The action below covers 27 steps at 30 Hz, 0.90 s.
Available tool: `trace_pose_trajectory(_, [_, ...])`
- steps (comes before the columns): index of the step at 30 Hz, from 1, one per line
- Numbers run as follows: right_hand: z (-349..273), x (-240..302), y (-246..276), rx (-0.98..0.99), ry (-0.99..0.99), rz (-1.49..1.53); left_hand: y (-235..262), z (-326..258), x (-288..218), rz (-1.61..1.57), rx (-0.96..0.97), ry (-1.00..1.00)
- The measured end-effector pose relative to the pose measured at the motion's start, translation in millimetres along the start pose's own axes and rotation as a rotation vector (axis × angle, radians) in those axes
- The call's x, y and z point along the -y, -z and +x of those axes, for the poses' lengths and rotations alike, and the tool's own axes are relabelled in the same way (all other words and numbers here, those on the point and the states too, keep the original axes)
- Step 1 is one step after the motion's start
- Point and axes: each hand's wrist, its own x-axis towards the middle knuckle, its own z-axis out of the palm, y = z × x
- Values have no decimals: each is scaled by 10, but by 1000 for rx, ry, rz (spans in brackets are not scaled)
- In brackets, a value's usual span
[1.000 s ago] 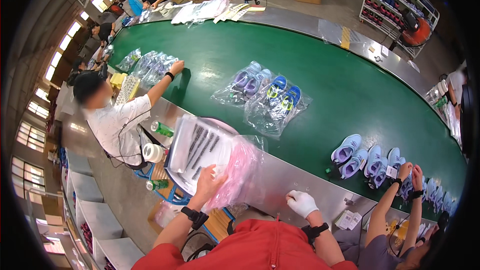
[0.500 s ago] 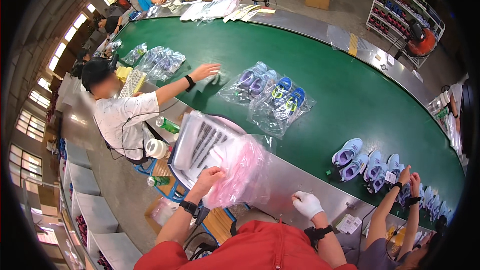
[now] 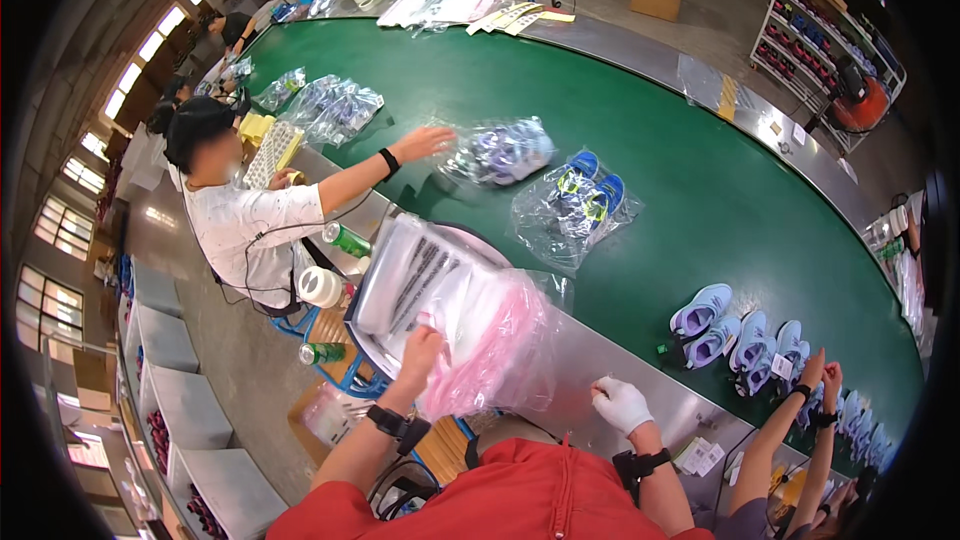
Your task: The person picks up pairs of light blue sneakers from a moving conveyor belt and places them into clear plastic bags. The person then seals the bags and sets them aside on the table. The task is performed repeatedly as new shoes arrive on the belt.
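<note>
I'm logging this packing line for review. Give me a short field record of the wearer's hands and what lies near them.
left hand: bare, resting on a stack of clear bags
right hand: white glove, on the metal ledge, holding nothing
beside stack: pink bag
belt: green, bagged shoes, loose lilac shoes
co-worker's hand: on a bagged pair

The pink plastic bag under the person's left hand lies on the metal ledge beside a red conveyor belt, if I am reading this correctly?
Not quite: the conveyor belt is green, not red. The head view shows the left hand resting on the pink plastic bag, which lies on the metal ledge beside that belt.
</note>
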Motion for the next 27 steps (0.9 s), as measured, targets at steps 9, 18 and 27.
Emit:
trace_pose_trajectory(9, [-25,-116,15,1,-14,-9,-446,-288,-458,501,177,-193])
trace_pose_trajectory(18, [-88,-136,51,-2,-13,-1,-341,-265,-249,455,97,-204])
trace_pose_trajectory(27, [-188,-224,86,5,-31,-1,-384,-419,-279,471,44,-213])
